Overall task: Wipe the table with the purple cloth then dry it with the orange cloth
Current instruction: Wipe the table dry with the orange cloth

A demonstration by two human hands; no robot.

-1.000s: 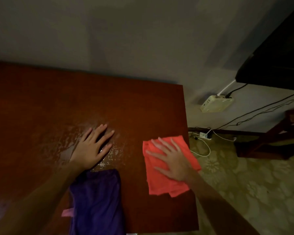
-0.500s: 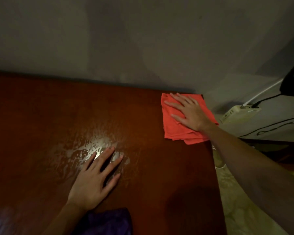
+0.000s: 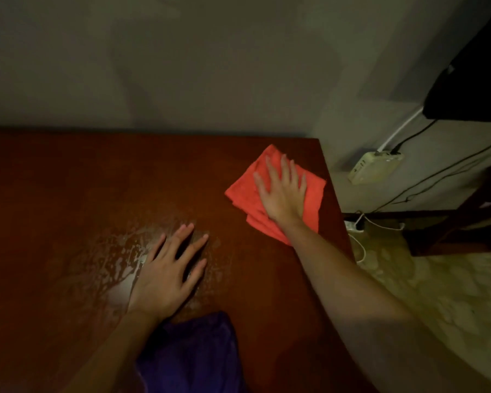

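Orange cloth [image 3: 278, 191]: folded, lying flat near the far right corner of the table [image 3: 68, 194], close to its right edge.
Right hand [image 3: 282, 191]: palm down on the orange cloth, fingers spread and straight, pressing rather than gripping; it covers the cloth's middle.
Left hand [image 3: 165, 273]: flat on the bare wood, fingers splayed apart, holding nothing; it rests on a wet patch [image 3: 125, 259] of pale streaks and droplets.
Purple cloth [image 3: 193, 355]: at the near edge of the table, just behind the left wrist; its lower part is cut off by the frame and the left forearm crosses one side.
Hard to make out: dim light; the purple cloth's folds are lost in shadow, and the dark shape [image 3: 471, 80] at upper right cannot be identified.
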